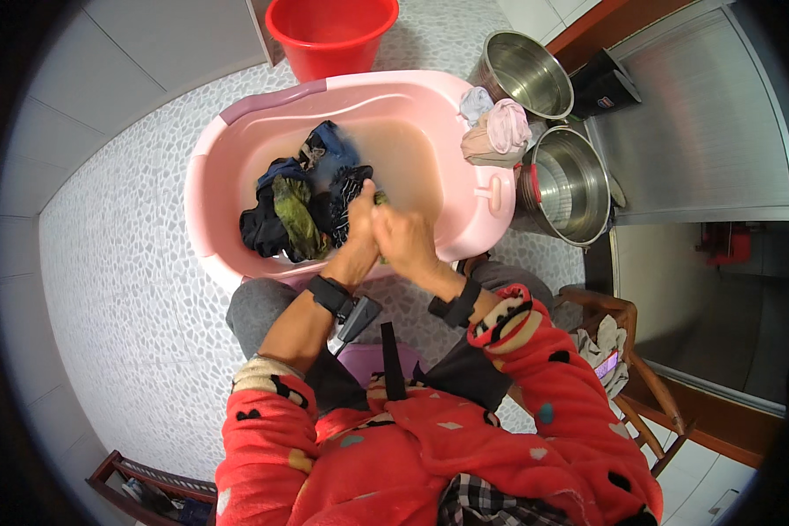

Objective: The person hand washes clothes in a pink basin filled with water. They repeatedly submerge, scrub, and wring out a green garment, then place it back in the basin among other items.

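Observation:
A pink plastic baby bathtub [283,98] with cloudy brownish water [394,144] stands before me. My left hand [363,220] and my right hand [404,240] press together above its near side. Small bits of a green cloth [381,197] show from between them, and the hands cover most of it. Just left of my hands, black cloth with white markings [345,197] lies bunched up. Further left in the water are a wet olive-green garment [292,210], a black garment [262,227] and a blue one [332,148].
Wrung-out pale clothes [496,135] rest on the tub's right end. Beyond are two steel pots [526,72] [569,184] and a black bin [605,89]. A red bucket [332,46] stands behind the tub. A wooden chair [631,329] holding cloth and a phone [606,365] is at my right.

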A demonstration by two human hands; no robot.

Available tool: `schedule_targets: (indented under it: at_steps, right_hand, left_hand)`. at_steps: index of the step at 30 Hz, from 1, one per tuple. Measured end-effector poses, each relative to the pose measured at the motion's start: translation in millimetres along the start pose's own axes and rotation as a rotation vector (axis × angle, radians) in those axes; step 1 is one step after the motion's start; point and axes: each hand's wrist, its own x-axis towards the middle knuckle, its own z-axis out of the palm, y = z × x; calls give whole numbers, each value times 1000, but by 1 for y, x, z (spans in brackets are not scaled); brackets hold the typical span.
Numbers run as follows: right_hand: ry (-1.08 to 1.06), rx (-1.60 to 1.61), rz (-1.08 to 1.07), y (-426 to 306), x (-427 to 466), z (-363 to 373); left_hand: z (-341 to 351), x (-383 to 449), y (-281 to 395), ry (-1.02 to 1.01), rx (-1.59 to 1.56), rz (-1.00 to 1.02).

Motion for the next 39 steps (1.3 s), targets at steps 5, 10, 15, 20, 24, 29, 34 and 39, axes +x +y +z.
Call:
schedule_targets:
  at_steps: [5,10,15,20,24,29,34,39]
  right_hand:
    - [83,-56,169,6,10,-6]
    - [10,54,8,2,1,-1]
    - [103,-88,162,12,14,-1]
    - [40,67,64,3,5,0]
    - [67,66,-38,-4,4,-2]
    - [60,-72,229,3,20,-9]
    - [73,91,-54,-9,5,-3]
    - [68,16,120,0,16,-4]
  left_hand:
    - [-1,-4,-12,-102,102,-61]
    - [-7,7,-11,-108,-41,-81]
    - [-1,0,-16,-38,74,-99]
    - [-4,2,-3,-111,2,39]
    - [-3,1,-1,-33,-38,72]
    - [1,-5,-8,-65,64,9]
    - [-4,-1,5,-65,44,47]
    - [-1,-9,-2,-94,39,-142]
